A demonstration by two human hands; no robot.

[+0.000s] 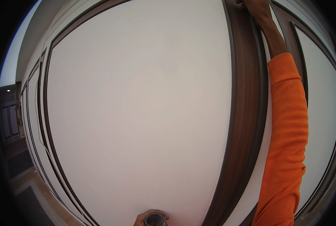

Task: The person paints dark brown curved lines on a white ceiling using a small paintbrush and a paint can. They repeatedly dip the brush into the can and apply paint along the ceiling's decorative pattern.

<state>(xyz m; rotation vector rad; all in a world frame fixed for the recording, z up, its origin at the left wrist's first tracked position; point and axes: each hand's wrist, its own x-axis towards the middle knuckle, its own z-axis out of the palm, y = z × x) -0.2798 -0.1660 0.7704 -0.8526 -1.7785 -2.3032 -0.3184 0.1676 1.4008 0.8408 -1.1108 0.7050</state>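
At the bottom edge, my left hand [139, 219] is wrapped round a small clear round container [155, 219], seen from above and dark inside. My right arm, in an orange sleeve, reaches up along the right side. At the top edge my right hand [256, 8] is against the upper part of a dark brown wood-grain strip [247, 105] that runs down the wall. Its fingers are bent together and partly cut off by the frame, so what they hold, if anything, cannot be made out.
A large white wall panel [138, 105] with dark brown trim fills the middle. Another framed white panel [320, 94] stands to the right of my sleeve. At the far left, more framed panels recede toward a dim doorway [10, 120] above a patterned floor [34, 201].
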